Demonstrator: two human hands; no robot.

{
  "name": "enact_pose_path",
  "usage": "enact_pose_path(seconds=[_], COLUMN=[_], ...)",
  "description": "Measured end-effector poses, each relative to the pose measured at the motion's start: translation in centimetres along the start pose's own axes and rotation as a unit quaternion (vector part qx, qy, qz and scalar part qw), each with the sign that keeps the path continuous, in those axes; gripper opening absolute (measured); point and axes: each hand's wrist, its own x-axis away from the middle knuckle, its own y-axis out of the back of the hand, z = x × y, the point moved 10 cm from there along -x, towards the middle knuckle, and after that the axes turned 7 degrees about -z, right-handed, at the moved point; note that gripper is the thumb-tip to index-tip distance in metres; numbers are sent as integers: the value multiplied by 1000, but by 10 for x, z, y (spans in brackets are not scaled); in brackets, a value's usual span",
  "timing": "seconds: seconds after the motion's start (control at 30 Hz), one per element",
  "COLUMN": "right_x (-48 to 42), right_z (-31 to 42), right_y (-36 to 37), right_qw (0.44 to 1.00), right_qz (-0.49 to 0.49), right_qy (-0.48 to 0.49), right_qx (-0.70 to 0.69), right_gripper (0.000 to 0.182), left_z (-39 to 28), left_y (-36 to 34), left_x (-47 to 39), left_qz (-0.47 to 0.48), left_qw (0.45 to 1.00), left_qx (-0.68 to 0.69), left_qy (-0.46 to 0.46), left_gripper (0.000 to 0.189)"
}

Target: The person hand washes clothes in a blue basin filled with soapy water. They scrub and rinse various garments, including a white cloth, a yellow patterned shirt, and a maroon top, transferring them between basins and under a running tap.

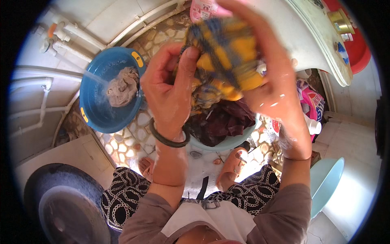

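Note:
A wet yellow and navy plaid cloth (228, 58) is stretched between my two hands, blurred by motion. Its left edge is pinched under the thumb of my left hand (167, 88), which wears a dark bangle (169, 141) at the wrist. My right hand (274, 82) grips the other side, and suds cling to that wrist. Directly below the cloth is a pale blue basin (225, 148) holding dark maroon wet laundry (224, 122). Part of this basin is hidden behind my hands and the cloth.
Water from a tap (45, 45) streams into a blue basin (112, 128) holding a beige cloth (123, 88). A pink bottle (204, 12) stands ahead, a detergent bag (312, 100) at right. A dark tub (73, 210) is lower left, another light-blue basin (327, 186) lower right.

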Motion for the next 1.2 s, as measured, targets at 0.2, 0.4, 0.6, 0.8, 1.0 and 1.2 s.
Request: enact_pose_path(seconds=[0.2,0.4,0.6,0.8,1.0,1.2], right_x=[59,156,193,154,177,117], right_z=[-109,-301,-394,-384,-378,-271], right_y=[-42,-87,-103,-115,-111,-50], right_qw=[986,837,837,838,819,902], right_qz=[115,314,336,271,333,149], right_qy=[-52,-181,-184,-298,-219,-230], right_qx=[107,411,390,368,413,333], right_gripper=[74,35,27,31,31,37], left_z=[102,221,293,444,415,238], left_y=[-17,13,-4,27,28,17], left_x=[14,85,120,235,195,107], left_qz=[161,177,212,544,421,158], left_qw=[974,825,745,561,684,895], left_qx=[-103,-535,-626,-523,-508,-417], left_qy=[121,-40,86,340,312,16], left_gripper=[26,47,51,53,72,117])
